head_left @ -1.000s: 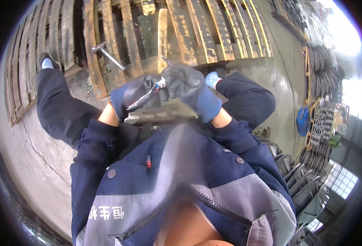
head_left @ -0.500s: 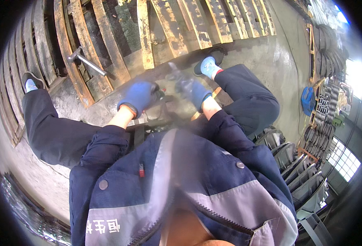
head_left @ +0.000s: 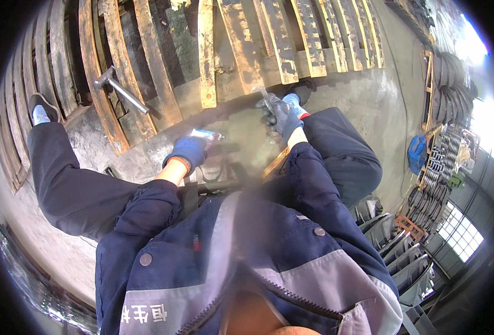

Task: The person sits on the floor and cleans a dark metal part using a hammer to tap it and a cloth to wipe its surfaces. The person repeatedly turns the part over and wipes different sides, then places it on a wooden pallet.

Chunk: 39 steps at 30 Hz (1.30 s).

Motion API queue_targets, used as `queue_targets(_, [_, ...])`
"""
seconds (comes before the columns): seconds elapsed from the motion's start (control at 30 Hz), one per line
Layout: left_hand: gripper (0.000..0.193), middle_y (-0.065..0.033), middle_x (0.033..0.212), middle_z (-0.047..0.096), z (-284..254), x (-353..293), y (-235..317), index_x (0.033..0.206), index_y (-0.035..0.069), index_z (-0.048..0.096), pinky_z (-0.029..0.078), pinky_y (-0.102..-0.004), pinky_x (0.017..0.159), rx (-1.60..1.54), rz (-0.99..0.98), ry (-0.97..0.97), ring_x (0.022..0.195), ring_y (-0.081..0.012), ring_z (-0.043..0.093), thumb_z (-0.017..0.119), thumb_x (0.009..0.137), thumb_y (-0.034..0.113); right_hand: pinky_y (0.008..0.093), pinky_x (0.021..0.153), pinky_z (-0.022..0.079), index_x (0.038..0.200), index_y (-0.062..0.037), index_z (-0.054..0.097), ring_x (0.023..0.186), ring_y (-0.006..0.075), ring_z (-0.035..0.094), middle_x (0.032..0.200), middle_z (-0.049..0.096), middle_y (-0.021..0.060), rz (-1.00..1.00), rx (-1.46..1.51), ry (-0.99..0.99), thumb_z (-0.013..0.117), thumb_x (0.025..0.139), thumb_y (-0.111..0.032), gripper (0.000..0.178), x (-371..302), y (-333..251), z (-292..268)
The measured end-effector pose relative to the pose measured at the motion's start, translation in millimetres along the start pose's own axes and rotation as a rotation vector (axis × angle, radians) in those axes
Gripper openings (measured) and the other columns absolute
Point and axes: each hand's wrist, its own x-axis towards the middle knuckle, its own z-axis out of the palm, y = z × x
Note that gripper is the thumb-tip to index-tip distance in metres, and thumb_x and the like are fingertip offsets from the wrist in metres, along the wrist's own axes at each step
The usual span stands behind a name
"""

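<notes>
1. The left hand, in a blue glove with an orange cuff, is curled shut around a small pale, shiny object whose tip sticks out to the right; it is too blurred to say what kind of thing it is. A firm grip with the wrist low over the concrete floor seems the steadiest way to hold it.
2. The right hand, in a dark grey glove, is closed on a slim metal piece that pokes out toward the far side. It hovers just near the rusty wooden pallet slats.
3. The two hands are apart, each busy with its own item, so bringing them together slowly would likely help line things up.
4. A hammer lies on the slats at far left, well apart from both hands and within a reach of the left one.
5. The person sits with legs spread, shoes resting at the pallet edge; keeping feet clear of the work looks wise.
</notes>
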Motion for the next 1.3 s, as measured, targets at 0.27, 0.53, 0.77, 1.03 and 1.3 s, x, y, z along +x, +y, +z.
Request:
queue_targets(0.27, [0.024,-0.0167,0.095,0.072,-1.0,4.9,-1.7,0.093,0.013,0.072,0.054,-0.0473,0.079,-0.033,-0.022,0.017,0.09,-0.0355,0.069,0.061,0.087,0.034,0.0413,0.089,0.053,0.126,-0.011,0.064,0.107,0.0315,0.064,0.121,0.065,0.0176,0.047,-0.41,0.141,0.057,0.087,-0.004,0.04,56.0,89.2,-5.3])
queue_targets(0.53, [0.023,-0.018,0.095,0.071,-12.3,-2.9,3.6,0.093,0.012,0.072,0.054,-0.0466,0.08,-0.129,-0.012,0.097,0.09,-0.0372,0.068,0.061,0.086,0.031,0.0373,0.064,0.051,0.106,-0.011,0.065,0.077,0.0198,0.064,0.09,0.067,0.0058,-0.228,-0.608,0.552,0.06,0.093,-0.028,0.022,43.8,67.0,22.0])
queue_targets(0.77, [0.024,-0.0199,0.096,0.07,-20.2,-9.6,4.3,0.094,0.009,0.072,0.053,-0.0476,0.079,-0.149,0.017,0.142,0.09,-0.039,0.067,0.063,0.085,0.029,0.0493,0.06,0.054,0.11,0.0005,0.063,0.084,0.0329,0.072,0.094,0.07,0.0175,-0.055,-1.734,0.643,0.058,0.091,-0.014,0.024,2.5,-7.9,92.5])
queue_targets(1.03, [0.03,-0.02,0.083,0.07,-100.2,-87.0,-5.3,0.095,0.007,0.072,0.055,-0.0488,0.07,-0.107,0.026,0.578,0.076,-0.0397,0.068,0.059,0.091,0.033,0.0502,0.067,0.055,0.102,0.0001,0.071,0.086,0.035,0.072,0.097,0.072,0.0206,-0.014,-1.553,0.379,0.053,0.089,-0.015,0.027,23.8,-31.9,74.3])
queue_targets(1.3, [0.021,-0.0123,0.104,0.073,-50.1,-430.4,-139.8,0.114,-0.002,0.066,0.053,-0.0302,0.087,-0.344,-0.485,2.127,0.094,-0.0185,0.069,0.06,0.098,0.009,0.0479,0.074,0.056,0.105,-0.0052,0.07,0.084,0.0379,0.071,0.096,0.072,0.024,-0.372,-1.611,-0.241,0.055,0.088,-0.02,0.027,21.5,7.8,100.6])
